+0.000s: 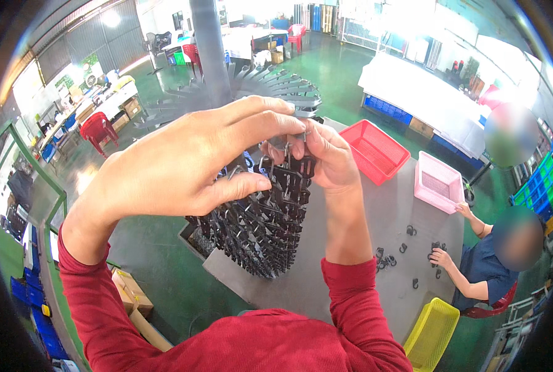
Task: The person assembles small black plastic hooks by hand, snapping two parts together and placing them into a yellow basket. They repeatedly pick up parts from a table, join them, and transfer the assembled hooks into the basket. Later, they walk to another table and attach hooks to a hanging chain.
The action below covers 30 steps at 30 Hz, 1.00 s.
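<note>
My left hand (pixel 183 158) reaches over the top of a hanging cluster of small black clip-like parts (pixel 258 226). Its fingers stretch to the right and its thumb stands apart from them, over the black parts. The left fingertips meet my right hand (pixel 333 152), whose fingers are bent inward and pressed together at the cluster's upper right edge. A small shiny bit shows between the fingertips; what it belongs to is hidden. Just beyond my hands, a round rack of grey fins (pixel 276 87) spreads around a thick grey post (pixel 209 49).
On the right, a grey table (pixel 376 211) carries loose black parts (pixel 385 259), a red basket (pixel 376 150) and a pink basket (pixel 439 183). A yellow basket (pixel 431 335) stands by its near edge. A seated co-worker (pixel 484 266) handles parts there. Cardboard boxes (pixel 131 291) lie lower left.
</note>
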{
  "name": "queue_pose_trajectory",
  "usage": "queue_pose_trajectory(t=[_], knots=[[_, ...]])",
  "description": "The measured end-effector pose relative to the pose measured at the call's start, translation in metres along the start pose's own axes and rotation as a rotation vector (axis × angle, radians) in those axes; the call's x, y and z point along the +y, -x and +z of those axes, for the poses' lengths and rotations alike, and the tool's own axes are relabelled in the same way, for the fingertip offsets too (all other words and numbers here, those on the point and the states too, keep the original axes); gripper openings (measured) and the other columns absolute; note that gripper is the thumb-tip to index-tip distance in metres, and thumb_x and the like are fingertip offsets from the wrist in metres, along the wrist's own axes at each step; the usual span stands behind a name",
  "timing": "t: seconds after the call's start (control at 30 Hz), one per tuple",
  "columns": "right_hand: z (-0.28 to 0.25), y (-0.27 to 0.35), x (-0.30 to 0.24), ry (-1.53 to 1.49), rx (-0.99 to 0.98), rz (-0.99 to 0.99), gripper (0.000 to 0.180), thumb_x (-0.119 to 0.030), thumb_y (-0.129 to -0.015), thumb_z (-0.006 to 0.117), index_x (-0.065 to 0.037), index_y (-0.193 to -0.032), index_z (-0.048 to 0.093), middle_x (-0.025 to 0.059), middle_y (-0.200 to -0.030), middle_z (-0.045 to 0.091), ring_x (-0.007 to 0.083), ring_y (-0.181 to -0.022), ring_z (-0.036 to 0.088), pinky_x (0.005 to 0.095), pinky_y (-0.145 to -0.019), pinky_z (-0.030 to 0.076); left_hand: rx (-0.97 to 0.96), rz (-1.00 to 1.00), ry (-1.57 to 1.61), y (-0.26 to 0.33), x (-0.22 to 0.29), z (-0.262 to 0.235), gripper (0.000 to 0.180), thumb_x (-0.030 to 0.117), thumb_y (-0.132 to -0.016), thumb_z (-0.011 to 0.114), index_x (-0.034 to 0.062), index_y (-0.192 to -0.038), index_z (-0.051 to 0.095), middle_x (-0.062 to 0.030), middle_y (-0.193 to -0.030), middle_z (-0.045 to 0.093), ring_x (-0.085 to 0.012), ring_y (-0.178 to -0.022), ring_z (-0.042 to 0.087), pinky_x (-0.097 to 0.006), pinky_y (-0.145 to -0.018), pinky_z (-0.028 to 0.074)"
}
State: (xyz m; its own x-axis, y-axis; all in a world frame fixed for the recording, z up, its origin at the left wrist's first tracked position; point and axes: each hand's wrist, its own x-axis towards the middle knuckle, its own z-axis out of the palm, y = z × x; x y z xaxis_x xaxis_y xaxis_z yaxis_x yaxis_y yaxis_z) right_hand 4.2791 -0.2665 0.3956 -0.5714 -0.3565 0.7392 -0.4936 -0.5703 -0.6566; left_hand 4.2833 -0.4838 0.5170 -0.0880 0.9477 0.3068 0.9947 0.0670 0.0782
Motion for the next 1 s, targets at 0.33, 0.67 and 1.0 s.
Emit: queue_pose_trajectory(t=[0.33, 0.67, 1.0], knots=[[0.032, 0.004, 0.012, 0.053, 0.265, -0.048, 0.043, -0.041, -0.099, 0.051, -0.003, -0.080, 0.056, 0.0035, -0.081, 0.055, 0.0127, -0.078, 0.051, 0.0264, -0.069, 0.040, -0.034, -0.093, -0.029, 0.012, 0.004, -0.003, 0.052, 0.027, -0.089, 0.064, 0.0042, -0.133, 0.049, -0.0201, -0.140, 0.044, -0.0403, -0.123, 0.050, -0.045, -0.101, 0.043], [0.060, 0.006, 0.000, 0.661, 0.639, -0.234, 0.033, -0.024, -0.099, 0.054, 0.001, -0.078, 0.058, 0.0044, -0.078, 0.055, 0.0132, -0.072, 0.050, 0.0254, -0.067, 0.039, -0.029, -0.096, -0.024, 0.009, 0.010, -0.007, 0.052, 0.026, -0.088, 0.064, 0.0047, -0.132, 0.050, -0.0186, -0.139, 0.045, -0.0395, -0.120, 0.052, -0.044, -0.098, 0.046], [0.045, 0.045, -0.021, 0.995, 0.900, -0.259, 0.022, -0.012, -0.098, 0.053, -0.002, -0.079, 0.058, 0.0035, -0.077, 0.053, 0.0128, -0.071, 0.049, 0.0260, -0.065, 0.040, 0.041, -0.130, -0.054, 0.004, -0.002, 0.000, 0.059, 0.020, -0.085, 0.067, 0.0069, -0.137, 0.044, -0.0189, -0.140, 0.044, -0.0391, -0.124, 0.048, -0.043, -0.101, 0.043]])
